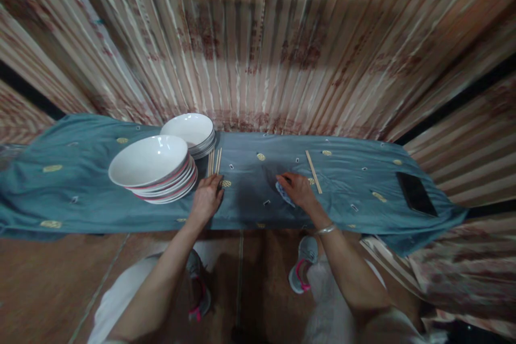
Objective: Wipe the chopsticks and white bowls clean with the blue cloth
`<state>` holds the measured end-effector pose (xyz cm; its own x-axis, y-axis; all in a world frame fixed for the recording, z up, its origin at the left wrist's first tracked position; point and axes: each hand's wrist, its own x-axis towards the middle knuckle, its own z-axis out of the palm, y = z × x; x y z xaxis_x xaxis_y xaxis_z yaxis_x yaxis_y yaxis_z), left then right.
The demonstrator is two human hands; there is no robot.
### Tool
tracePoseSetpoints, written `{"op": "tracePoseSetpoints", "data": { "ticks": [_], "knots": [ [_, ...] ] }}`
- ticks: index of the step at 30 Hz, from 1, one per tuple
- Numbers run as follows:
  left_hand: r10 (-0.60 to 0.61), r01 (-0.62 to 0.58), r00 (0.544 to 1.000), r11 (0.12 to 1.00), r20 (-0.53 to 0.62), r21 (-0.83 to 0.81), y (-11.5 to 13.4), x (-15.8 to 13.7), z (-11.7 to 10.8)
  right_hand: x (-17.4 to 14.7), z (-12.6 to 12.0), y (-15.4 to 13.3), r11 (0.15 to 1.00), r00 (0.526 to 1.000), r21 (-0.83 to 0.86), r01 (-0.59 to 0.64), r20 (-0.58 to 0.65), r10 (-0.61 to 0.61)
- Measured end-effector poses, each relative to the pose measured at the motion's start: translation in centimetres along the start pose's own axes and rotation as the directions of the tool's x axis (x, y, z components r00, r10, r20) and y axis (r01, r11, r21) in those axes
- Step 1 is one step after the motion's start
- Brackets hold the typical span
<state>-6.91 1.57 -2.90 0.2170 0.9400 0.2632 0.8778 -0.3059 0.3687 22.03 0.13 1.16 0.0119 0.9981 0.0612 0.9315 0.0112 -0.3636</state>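
We see a black phone [416,193] lying aslant near the right edge of the table [363,183], on a teal cloth [242,209] dotted with yellow pineapples. Beyond the far edge we have a pleated curtain [242,48]; dark bars [451,102] slant from both far corners. Below the near edge, we see brown floor [40,279].

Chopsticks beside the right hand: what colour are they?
The chopsticks are pale tan, like light wood; the head view shows them best.

A shiny silver metal bangle [326,229] is circling the right wrist [322,220], pale cloth trousers [328,301] are showing near, and grey shoes [308,249] left and right are bearing bright pink trim [195,313].
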Motion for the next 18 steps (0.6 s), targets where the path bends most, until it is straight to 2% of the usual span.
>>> {"op": "tracePoseSetpoints", "data": {
  "ticks": [4,6,8,10,12,13,15,18],
  "knots": [
    [0.003,-0.003,1.000,1.000,-0.008,-0.008,-0.1,0.3,0.2,0.3,0.2,0.5,0.981,0.999,0.190,-0.048,-0.002,0.049],
    [-0.008,0.008,1.000,1.000,-0.013,-0.003,-0.2,0.4,0.2,0.4,0.5,0.5,0.917,0.992,0.378,-0.126,0.047,0.117],
    [-0.023,0.023,1.000,1.000,-0.007,0.003,-0.2,0.5,0.2,0.5,0.8,0.2,0.755,0.972,0.612,-0.236,0.149,0.183],
    [-0.034,0.034,0.999,0.999,0.007,0.006,-0.1,0.5,0.1,0.6,0.9,-0.3,0.505,0.944,0.798,-0.330,0.262,0.202],
    [-0.041,0.041,0.999,0.999,0.018,0.008,-0.1,0.5,0.1,0.5,0.7,-1.0,0.263,0.923,0.887,-0.380,0.346,0.167],
    [-0.044,0.044,0.999,0.999,0.021,0.007,0.0,0.5,0.1,0.5,0.6,-1.4,0.171,0.916,0.902,-0.396,0.375,0.147],
    [-0.046,0.046,0.999,0.999,0.026,0.003,0.1,0.5,0.3,0.5,0.4,-2.0,0.056,0.904,0.906,-0.420,0.412,0.111],
    [-0.017,0.018,0.999,1.000,0.039,-0.019,0.5,0.3,0.5,0.5,0.4,-2.5,-0.011,0.892,0.897,-0.443,0.441,0.102]
  ]
}}
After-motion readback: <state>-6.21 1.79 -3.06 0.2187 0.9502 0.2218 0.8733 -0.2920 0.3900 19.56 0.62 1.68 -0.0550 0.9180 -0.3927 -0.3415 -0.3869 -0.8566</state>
